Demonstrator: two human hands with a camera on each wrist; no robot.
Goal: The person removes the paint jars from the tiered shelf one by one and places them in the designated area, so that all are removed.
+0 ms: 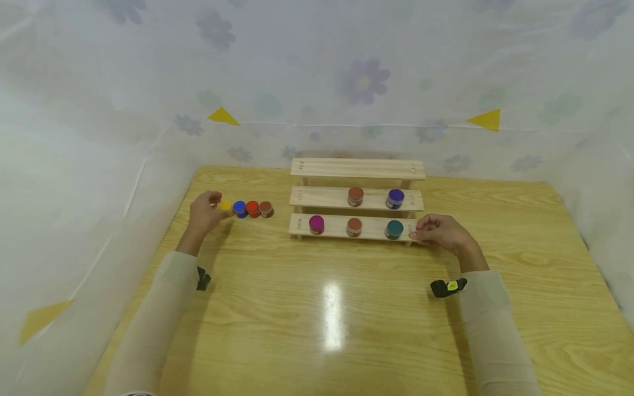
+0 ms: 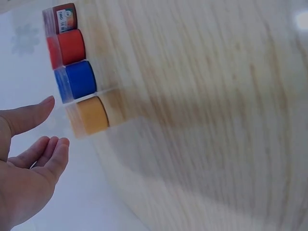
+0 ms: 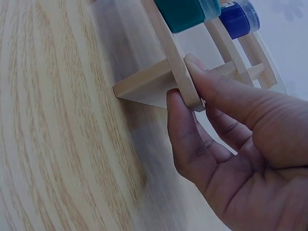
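Along the back and sides, flowered sheeting (image 1: 317,55) encloses the wooden table (image 1: 277,308). Toward the rear stands a three-step rack (image 1: 356,169); right hand (image 1: 441,234) pinches its lowest step's right end. Left hand (image 1: 203,213): thumb and fingers parted, just beside the yellow jar (image 2: 91,116). Blue jar (image 2: 82,79), red jar (image 2: 70,47), brown jar (image 2: 65,19) crowd one side, in a row; teal jar (image 1: 394,229) sits nearest right hand.

Yellow jar (image 2: 95,115); blue jar (image 2: 81,80); red jar (image 2: 70,47); pale rack (image 1: 356,168); wood-grained yellowish table (image 1: 267,308); purple-flowered white sheeting (image 1: 297,60)
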